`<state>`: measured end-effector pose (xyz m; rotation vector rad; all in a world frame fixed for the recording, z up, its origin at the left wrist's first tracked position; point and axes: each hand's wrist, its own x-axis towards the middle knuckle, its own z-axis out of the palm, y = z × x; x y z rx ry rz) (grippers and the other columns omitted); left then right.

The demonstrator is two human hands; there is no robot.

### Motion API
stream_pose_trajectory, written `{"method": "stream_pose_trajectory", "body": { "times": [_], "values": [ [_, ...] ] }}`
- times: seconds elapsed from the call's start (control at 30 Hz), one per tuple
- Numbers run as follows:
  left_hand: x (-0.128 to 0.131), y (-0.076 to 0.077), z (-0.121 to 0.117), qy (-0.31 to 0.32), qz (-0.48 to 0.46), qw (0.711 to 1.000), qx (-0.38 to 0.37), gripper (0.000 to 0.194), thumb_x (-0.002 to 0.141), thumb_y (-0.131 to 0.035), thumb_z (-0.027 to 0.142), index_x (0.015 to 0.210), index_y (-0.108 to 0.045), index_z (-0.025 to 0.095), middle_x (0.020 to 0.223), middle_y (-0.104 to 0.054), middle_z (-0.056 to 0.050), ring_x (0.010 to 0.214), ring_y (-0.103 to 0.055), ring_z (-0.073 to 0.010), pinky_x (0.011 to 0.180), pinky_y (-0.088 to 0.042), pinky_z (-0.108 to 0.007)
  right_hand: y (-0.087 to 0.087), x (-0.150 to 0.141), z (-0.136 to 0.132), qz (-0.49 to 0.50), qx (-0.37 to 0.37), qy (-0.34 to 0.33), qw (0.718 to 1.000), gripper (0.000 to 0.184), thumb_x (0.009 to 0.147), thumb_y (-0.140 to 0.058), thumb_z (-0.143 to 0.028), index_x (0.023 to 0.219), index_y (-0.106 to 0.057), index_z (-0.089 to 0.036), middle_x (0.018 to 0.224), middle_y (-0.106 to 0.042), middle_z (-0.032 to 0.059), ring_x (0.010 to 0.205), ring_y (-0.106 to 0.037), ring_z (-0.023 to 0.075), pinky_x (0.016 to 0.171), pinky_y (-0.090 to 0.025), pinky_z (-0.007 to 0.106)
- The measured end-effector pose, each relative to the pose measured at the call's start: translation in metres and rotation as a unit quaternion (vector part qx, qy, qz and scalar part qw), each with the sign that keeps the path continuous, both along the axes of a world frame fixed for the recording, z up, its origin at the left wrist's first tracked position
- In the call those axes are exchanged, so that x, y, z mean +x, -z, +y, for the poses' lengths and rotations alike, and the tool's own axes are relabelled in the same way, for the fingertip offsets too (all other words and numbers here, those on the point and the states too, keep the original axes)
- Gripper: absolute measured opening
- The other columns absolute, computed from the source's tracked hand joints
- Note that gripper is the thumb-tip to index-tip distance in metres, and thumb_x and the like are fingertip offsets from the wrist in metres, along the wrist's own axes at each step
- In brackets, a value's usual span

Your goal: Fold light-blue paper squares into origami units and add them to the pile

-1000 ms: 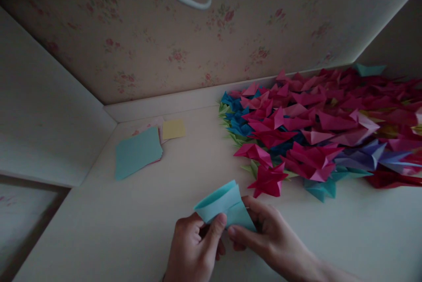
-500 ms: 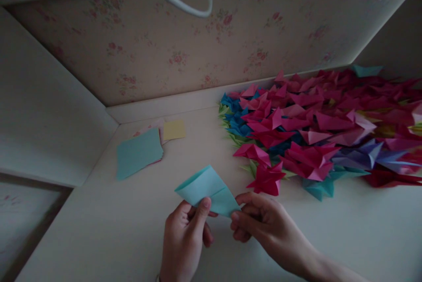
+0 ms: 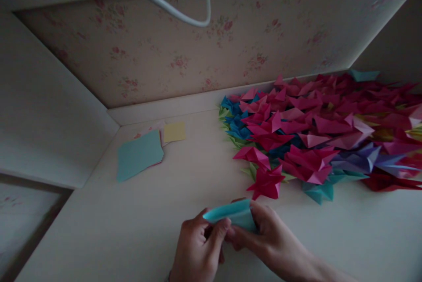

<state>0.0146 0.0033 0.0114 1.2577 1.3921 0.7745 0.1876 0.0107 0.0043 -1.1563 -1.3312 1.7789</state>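
Note:
Between my two hands is a folded sheet of light-blue origami paper, tilted so that its open top edge faces me. My left hand pinches its left part, thumb on the near face and fingers behind. Gripping the right part, my right hand has its thumb low on the near side and its fingers around the far side. Some fingertips of both hands are hidden behind the paper. Just beyond my right hand lies a deep-pink folded paper piece at the edge of a large pile.
A pile of folded paper pieces, mostly pink, covers the right back of the white table. At the left lie a stack of light-blue sheets and a small yellow sheet. A white cable hangs above.
Both hands have come closer together and moved slightly down and right. The paper has turned from showing its broad face to showing its open edge.

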Motion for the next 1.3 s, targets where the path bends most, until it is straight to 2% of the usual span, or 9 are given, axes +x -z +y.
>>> {"method": "stream_pose_trajectory", "body": {
  "times": [0.33,0.57,0.77,0.9,1.03,1.1,1.17,1.23,1.3],
  "values": [
    [-0.007,0.004,0.009,-0.157,-0.13,0.978,-0.044,0.049,0.078,-0.072,0.059,0.062,-0.06,0.014,0.053,-0.062,0.002,0.029,-0.038,-0.0004,0.031,-0.023,-0.013,-0.002,0.0,0.004,0.048,-0.026,0.038,0.998,0.035,0.089,-0.066,-0.047,0.101,-0.057,-0.015,0.074,-0.069,0.003,0.065,-0.066,0.0149,0.062,-0.051,0.026],
    [-0.003,-0.003,0.013,-0.176,-0.292,0.934,-0.109,0.051,0.066,-0.081,0.06,0.058,-0.061,0.014,0.053,-0.064,0.002,0.03,-0.042,-0.002,0.03,-0.033,-0.013,0.003,-0.001,0.003,0.028,-0.019,0.057,0.998,0.037,0.088,-0.067,-0.047,0.105,-0.059,-0.016,0.079,-0.075,0.0066,0.064,-0.07,0.0156,0.06,-0.053,0.026],
    [-0.003,-0.009,0.013,-0.172,-0.357,0.911,-0.116,0.043,0.069,-0.083,0.053,0.064,-0.068,0.012,0.062,-0.072,-0.003,0.038,-0.053,-0.0058,0.034,-0.041,-0.014,0.006,0.001,0.004,0.039,-0.022,0.093,0.995,0.04,0.087,-0.07,-0.046,0.114,-0.058,-0.018,0.078,-0.076,0.0053,0.067,-0.074,0.0183,0.063,-0.058,0.028],
    [-0.005,-0.01,0.011,-0.195,-0.336,0.919,-0.069,0.036,0.073,-0.081,0.049,0.074,-0.073,0.013,0.079,-0.079,-0.009,0.052,-0.065,-0.0119,0.039,-0.05,-0.017,0.003,0.005,0.002,-0.011,0.051,0.123,0.991,0.04,0.093,-0.063,-0.042,0.127,-0.052,-0.023,0.089,-0.073,0.0051,0.076,-0.072,0.0186,0.07,-0.059,0.032],
    [-0.007,-0.007,0.007,-0.179,-0.257,0.95,-0.009,0.04,0.079,-0.073,0.054,0.087,-0.077,0.014,0.094,-0.08,-0.013,0.065,-0.073,-0.0184,0.047,-0.058,-0.022,0.005,0.009,-0.005,-0.047,0.152,0.123,0.98,0.059,0.096,-0.062,-0.029,0.146,-0.031,-0.032,0.096,-0.07,0.005,0.084,-0.07,0.0194,0.075,-0.059,0.034],
    [-0.008,-0.005,0.005,-0.157,-0.209,0.965,0.017,0.045,0.083,-0.069,0.056,0.096,-0.077,0.014,0.089,-0.081,-0.013,0.068,-0.074,-0.0207,0.052,-0.061,-0.025,0.007,0.009,-0.008,-0.035,0.223,0.125,0.966,0.067,0.094,-0.062,-0.02,0.148,-0.027,-0.039,0.128,-0.058,0.0097,0.091,-0.069,0.0186,0.077,-0.06,0.033],
    [-0.007,-0.004,0.003,-0.153,-0.181,0.971,0.026,0.049,0.084,-0.066,0.057,0.104,-0.077,0.013,0.084,-0.08,-0.012,0.072,-0.075,-0.0231,0.056,-0.063,-0.027,0.008,0.01,-0.01,-0.027,0.288,0.119,0.95,0.073,0.093,-0.062,-0.013,0.148,-0.028,-0.045,0.152,-0.033,0.0094,0.096,-0.068,0.0187,0.076,-0.062,0.033],
    [-0.005,-0.004,0.002,-0.174,-0.176,0.968,0.031,0.053,0.083,-0.066,0.058,0.108,-0.076,0.013,0.086,-0.08,-0.012,0.079,-0.076,-0.0258,0.058,-0.064,-0.028,0.009,0.011,-0.01,-0.027,0.328,0.103,0.939,0.077,0.092,-0.062,-0.01,0.149,-0.028,-0.049,0.157,-0.021,0.007,0.098,-0.067,0.0198,0.075,-0.063,0.034],
    [-0.004,-0.005,0.002,-0.192,-0.174,0.965,0.033,0.055,0.082,-0.067,0.059,0.111,-0.076,0.014,0.087,-0.08,-0.011,0.08,-0.076,-0.0257,0.06,-0.064,-0.028,0.008,0.012,-0.009,-0.042,0.346,0.091,0.933,0.083,0.09,-0.065,-0.011,0.15,-0.024,-0.05,0.155,-0.024,0.0069,0.097,-0.066,0.0207,0.076,-0.063,0.036]
  ]
}}
